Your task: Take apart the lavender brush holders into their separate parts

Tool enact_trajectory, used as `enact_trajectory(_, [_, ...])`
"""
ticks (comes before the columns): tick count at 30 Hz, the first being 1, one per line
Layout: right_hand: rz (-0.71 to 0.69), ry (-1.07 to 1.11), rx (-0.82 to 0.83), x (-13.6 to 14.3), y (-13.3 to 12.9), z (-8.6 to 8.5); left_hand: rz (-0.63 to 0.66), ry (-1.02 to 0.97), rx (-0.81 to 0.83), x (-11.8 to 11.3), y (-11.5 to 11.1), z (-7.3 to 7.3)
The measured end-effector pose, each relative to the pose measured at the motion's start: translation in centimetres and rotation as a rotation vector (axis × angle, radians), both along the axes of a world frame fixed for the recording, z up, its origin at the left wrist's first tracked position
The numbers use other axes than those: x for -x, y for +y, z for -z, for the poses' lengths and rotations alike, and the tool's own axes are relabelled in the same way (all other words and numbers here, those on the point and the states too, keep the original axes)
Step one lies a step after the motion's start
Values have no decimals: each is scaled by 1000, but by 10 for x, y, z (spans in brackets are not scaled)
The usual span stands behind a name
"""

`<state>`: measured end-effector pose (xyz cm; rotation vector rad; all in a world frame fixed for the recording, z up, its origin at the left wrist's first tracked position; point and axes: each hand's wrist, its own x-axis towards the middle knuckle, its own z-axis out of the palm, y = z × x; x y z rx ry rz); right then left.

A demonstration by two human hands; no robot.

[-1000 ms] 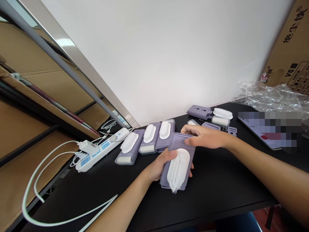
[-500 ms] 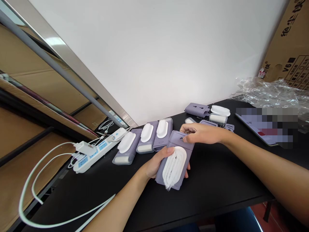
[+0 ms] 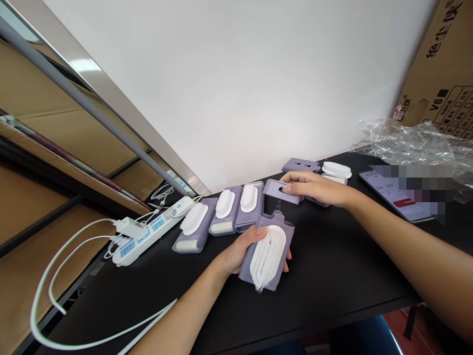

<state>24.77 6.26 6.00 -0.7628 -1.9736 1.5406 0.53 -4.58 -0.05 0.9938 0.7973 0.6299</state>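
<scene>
My left hand [image 3: 240, 249] is wrapped round a purple case [image 3: 286, 236] that carries a white oval brush [image 3: 268, 256] on its face. A small clear part sticks out of the case's upper end. Above it, my right hand [image 3: 310, 187] pinches a purple end piece [image 3: 275, 191] with a dark hole, apart from the case. To the left lie three purple units [image 3: 244, 222] with white oval brushes. Behind my right hand are a purple shell [image 3: 301, 164] with cutouts and a loose white brush [image 3: 336, 170]; other parts there are partly hidden.
A white power strip [image 3: 155, 229] with cables lies at the left of the black table [image 3: 332, 276]. At the right are a phone [image 3: 399, 197], clear plastic wrap [image 3: 424, 148] and a cardboard box [image 3: 424, 79]. A white wall [image 3: 251, 88] stands behind.
My right hand has pulled the purple end piece off the case and moved it up and away. My left hand still holds the case in nearly the same place.
</scene>
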Motion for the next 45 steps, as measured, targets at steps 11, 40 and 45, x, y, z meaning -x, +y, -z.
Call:
enact_trajectory(11, [228,202,-54,-14,15,-2,16,-33,-4,2,-1,3])
enact_trajectory(40, [576,345,181,-10,20,-4,-646,987,-832,-15,-14,-27])
enact_trajectory(45, [494,405,268,-2,7,-9,-862,991,-959,-7,-9,-23])
